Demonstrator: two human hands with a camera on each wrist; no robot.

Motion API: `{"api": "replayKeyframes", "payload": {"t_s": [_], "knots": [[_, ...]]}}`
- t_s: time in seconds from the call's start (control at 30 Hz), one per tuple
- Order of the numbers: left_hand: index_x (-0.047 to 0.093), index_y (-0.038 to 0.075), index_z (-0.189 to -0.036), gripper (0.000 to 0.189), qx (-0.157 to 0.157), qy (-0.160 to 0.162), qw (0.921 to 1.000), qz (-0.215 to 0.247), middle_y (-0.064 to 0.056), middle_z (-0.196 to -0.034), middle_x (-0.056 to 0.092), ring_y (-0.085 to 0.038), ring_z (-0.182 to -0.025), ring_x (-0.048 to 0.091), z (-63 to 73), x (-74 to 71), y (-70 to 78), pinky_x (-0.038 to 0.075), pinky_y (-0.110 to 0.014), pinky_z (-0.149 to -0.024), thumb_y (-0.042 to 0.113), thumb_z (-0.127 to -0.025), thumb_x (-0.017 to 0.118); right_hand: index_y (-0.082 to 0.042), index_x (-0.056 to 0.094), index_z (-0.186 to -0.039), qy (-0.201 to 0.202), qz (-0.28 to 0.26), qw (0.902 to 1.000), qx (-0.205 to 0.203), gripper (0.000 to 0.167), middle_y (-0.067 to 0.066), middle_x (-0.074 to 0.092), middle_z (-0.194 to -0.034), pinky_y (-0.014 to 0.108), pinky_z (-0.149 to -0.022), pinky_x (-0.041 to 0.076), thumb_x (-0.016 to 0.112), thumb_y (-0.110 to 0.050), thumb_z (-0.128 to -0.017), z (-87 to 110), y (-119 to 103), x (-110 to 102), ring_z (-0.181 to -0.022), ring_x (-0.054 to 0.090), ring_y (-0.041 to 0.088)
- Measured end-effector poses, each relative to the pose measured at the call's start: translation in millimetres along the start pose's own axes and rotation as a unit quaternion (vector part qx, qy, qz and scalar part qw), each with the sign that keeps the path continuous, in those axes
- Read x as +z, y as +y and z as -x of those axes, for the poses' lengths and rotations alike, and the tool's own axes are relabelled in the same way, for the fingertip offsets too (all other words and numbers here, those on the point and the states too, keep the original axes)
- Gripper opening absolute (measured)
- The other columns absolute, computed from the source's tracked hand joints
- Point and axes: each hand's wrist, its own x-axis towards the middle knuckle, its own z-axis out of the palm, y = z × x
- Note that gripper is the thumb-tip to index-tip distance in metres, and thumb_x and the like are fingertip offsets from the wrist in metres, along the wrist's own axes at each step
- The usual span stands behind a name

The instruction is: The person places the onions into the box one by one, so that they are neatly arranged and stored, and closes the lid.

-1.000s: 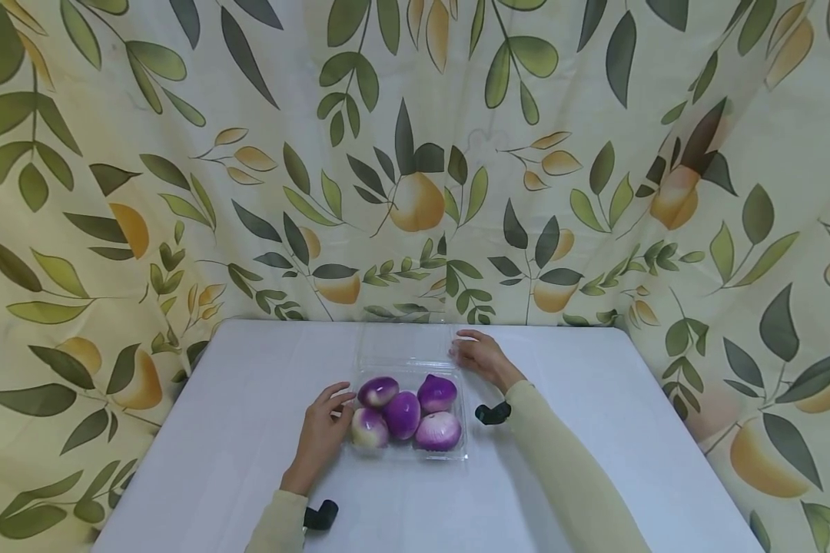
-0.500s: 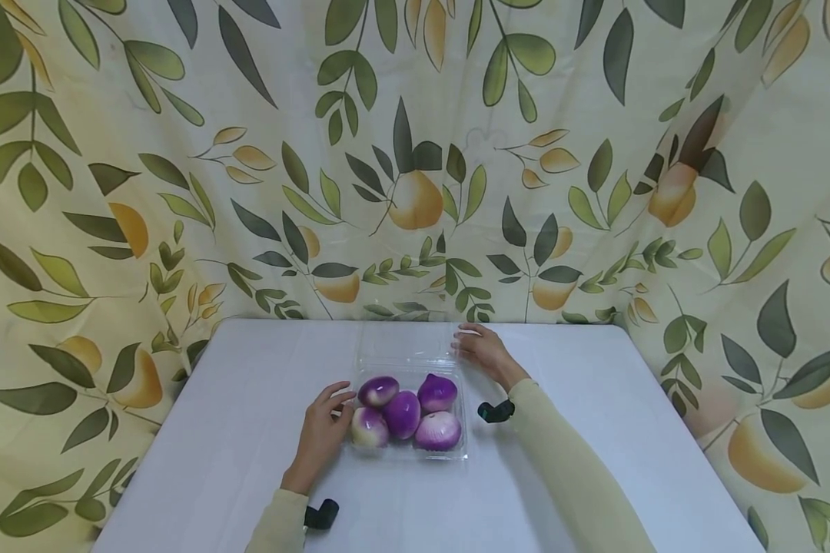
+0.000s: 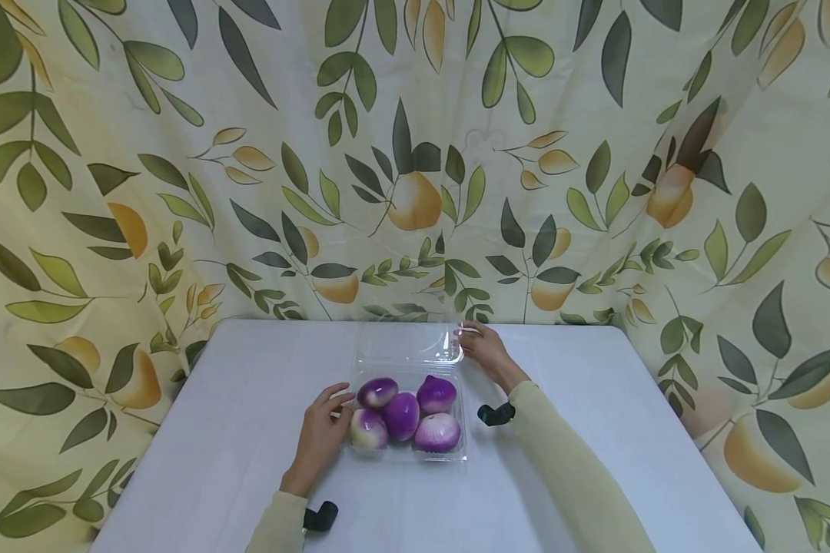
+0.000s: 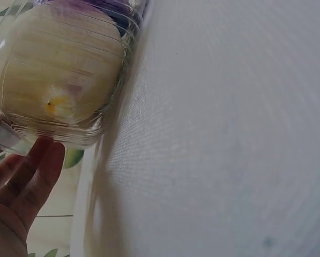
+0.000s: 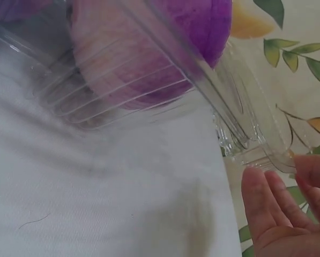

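A clear plastic clamshell container (image 3: pixel 408 455) stands on the table with its lid (image 3: pixel 404 342) raised at the back. Several purple onions (image 3: pixel 402 415) lie in its base, some with pale patches. My left hand (image 3: pixel 321 434) holds the container's left side; the left wrist view shows its fingers (image 4: pixel 44 171) at the rim, beside a pale onion (image 4: pixel 63 64). At the far right, my right hand (image 3: pixel 487 355) pinches the edge of the lid between thumb and fingers (image 5: pixel 259 195). A purple onion (image 5: pixel 149 59) shows through the plastic in the right wrist view.
The white-covered table (image 3: pixel 567 430) extends on both sides of the container. Its back edge lies just behind the lid. A curtain (image 3: pixel 415 153) printed with leaves and fruit hangs behind and at the sides. A black wrist device (image 3: pixel 496 413) sits on the right wrist.
My right hand has shifted slightly to the right, and the lid's right corner catches more light. The left hand, the container's base and the onions stay in place.
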Motion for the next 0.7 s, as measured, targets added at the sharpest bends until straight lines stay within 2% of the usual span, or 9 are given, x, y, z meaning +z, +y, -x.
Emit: {"api": "replayKeyframes", "payload": {"t_s": [0.17, 0.33, 0.43, 0.7], "knots": [[0.074, 0.001, -0.104, 0.019, -0.004, -0.004, 1.0000, -0.002, -0.011, -0.124, 0.067, -0.015, -0.079, 0.069, -1.4, -0.4, 1.3, 0.058, -0.020, -0.065, -0.002, -0.088, 0.065, -0.004, 0.041, -0.145, 0.007, -0.006, 1.0000, 0.000, 0.048, 0.024, 0.050, -0.143, 0.042, -0.109, 0.047, 0.051, -0.004, -0.098, 1.1, -3.7, -0.3, -0.130, 0.052, 0.034], [0.074, 0.000, -0.104, 0.019, 0.004, -0.002, 1.0000, -0.005, -0.013, -0.124, 0.066, -0.016, -0.079, 0.069, -4.1, -0.4, 1.2, 0.058, -0.020, -0.064, -0.003, -0.087, 0.065, 0.000, 0.042, -0.142, 0.009, -0.019, 0.9995, -0.025, 0.046, 0.025, 0.052, -0.141, 0.043, -0.107, 0.049, 0.052, -0.001, -0.097, 3.6, -10.7, 1.0, -0.126, 0.057, 0.035], [0.074, 0.000, -0.105, 0.020, 0.003, -0.002, 1.0000, -0.005, -0.013, -0.125, 0.066, -0.016, -0.079, 0.069, -5.0, -0.4, 0.8, 0.058, -0.020, -0.065, -0.002, -0.087, 0.065, 0.001, 0.044, -0.139, 0.008, -0.033, 0.9987, -0.038, 0.043, 0.026, 0.053, -0.140, 0.042, -0.104, 0.051, 0.052, 0.002, -0.097, 6.7, -15.6, 2.9, -0.121, 0.060, 0.034], [0.074, 0.000, -0.104, 0.019, -0.004, 0.000, 1.0000, -0.008, -0.011, -0.125, 0.066, -0.015, -0.078, 0.069, 1.2, 2.8, -1.5, 0.058, -0.019, -0.063, -0.003, -0.087, 0.066, 0.001, 0.047, -0.135, 0.011, -0.046, 0.9984, -0.032, 0.039, 0.025, 0.053, -0.140, 0.037, -0.103, 0.053, 0.054, 0.000, -0.097, 15.4, -15.2, 3.8, -0.114, 0.064, 0.025]]}}
